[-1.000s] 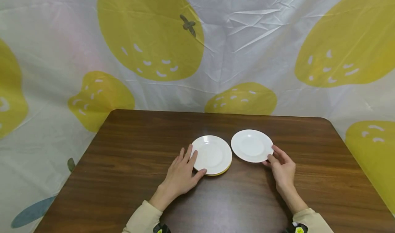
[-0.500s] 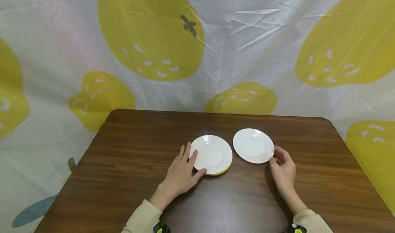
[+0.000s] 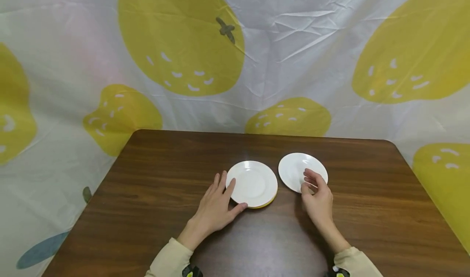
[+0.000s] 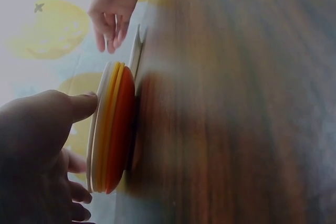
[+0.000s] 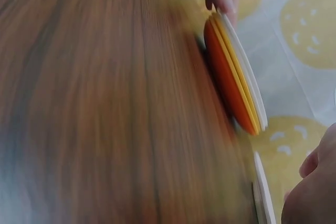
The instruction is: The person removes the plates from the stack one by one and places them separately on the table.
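Observation:
A stack of plates stands mid-table in the head view, its top a white plate [image 3: 251,184]. In the left wrist view, yellow plates [image 4: 114,129] and an orange piece [image 4: 124,129] show under the white one. My left hand [image 3: 214,209] rests at the stack's left and front rim, fingers spread. Right of the stack, a separate white plate [image 3: 295,169] lies on the table. Above its front right part hovers my right hand [image 3: 318,199], holding nothing, fingers relaxed and slightly bent.
The brown wooden table [image 3: 176,158] has rounded far corners. Directly behind it hangs a pale cloth [image 3: 205,116] printed with yellow fruit shapes. The sleeves are beige.
My right hand has let go of the separate plate's right rim and moved left over it. That plate shifted slightly right. The left hand has stayed at the stack.

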The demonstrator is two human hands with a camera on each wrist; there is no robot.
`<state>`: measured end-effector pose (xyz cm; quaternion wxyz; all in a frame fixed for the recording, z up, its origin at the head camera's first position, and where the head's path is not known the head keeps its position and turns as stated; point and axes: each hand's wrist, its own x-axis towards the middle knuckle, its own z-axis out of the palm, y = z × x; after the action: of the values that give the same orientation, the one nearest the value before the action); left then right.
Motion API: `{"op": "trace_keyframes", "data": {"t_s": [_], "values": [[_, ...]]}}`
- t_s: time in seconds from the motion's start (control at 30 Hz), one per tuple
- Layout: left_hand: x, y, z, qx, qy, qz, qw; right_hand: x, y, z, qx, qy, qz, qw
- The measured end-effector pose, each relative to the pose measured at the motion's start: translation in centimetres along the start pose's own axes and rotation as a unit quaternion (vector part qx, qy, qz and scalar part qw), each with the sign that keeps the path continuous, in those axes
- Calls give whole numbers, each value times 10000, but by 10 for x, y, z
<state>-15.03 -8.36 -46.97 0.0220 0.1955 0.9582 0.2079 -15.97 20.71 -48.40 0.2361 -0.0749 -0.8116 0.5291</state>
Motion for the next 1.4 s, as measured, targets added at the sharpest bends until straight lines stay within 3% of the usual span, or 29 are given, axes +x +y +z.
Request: {"op": "trace_keyframes", "data": {"t_s": [0.47, 0.77, 1.13, 1.4], "values": [[-1, -1, 1, 136, 45, 114, 9998, -18, -12, 23, 74, -967, -71, 9953], [-2, 0, 1, 151, 83, 153, 9997, -24, -13, 31, 97, -1274, 27, 9918], [-1, 0, 3, 95, 84, 278, 9995, -28, -14, 36, 331, -1131, 67, 9930], [0, 2, 3, 43, 21, 335, 9994, -30, -18, 35, 1134, -884, -68, 9896]]}}
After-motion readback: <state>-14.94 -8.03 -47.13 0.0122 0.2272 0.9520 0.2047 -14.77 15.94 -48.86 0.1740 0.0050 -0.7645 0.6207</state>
